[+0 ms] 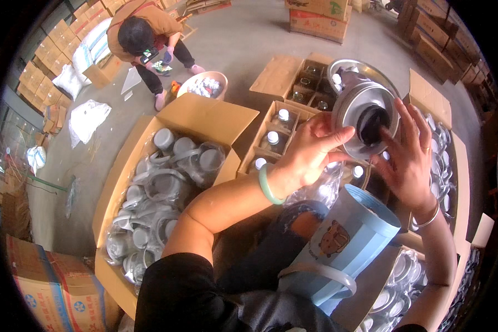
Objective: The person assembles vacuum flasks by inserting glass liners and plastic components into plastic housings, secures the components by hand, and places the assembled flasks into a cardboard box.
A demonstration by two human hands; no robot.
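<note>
A round grey lid (346, 119) with a dark round opening or insert at its middle is held up in front of me. My left hand (310, 146) grips it, the thumb over its near rim. On its other side is my right hand (406, 152), with the thumb and index finger at the dark middle and the other fingers up along the rim. A light blue tumbler (343, 243), with a grey carrying loop and a cartoon animal print, leans on my lap with its open mouth up and to the right.
Plastic-wrapped grey lids fill a carton (108, 221) on the left. Divided cartons (285, 105) hold bottles ahead, beside a metal basin (379, 69). More wrapped parts fill a carton (459, 166) on the right. A person (141, 39) bends near a pale tub (218, 77).
</note>
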